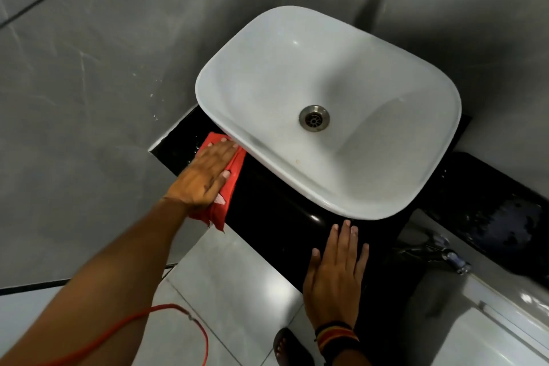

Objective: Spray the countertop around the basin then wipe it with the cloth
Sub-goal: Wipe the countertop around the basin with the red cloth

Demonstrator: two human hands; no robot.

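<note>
Your left hand (205, 175) is pressing the red cloth (225, 187) flat, fingers together, on the black countertop (267, 211) beside the basin (326, 104), probably hiding its middle; your right hand (335, 273) is resting there, fingers spread.

Basin (326, 38) overhang above countertop (267, 211).

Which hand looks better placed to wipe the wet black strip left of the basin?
The left hand. It lies flat on the red cloth, beside the droplets on the black countertop. The right hand rests bare on the front edge.
</note>
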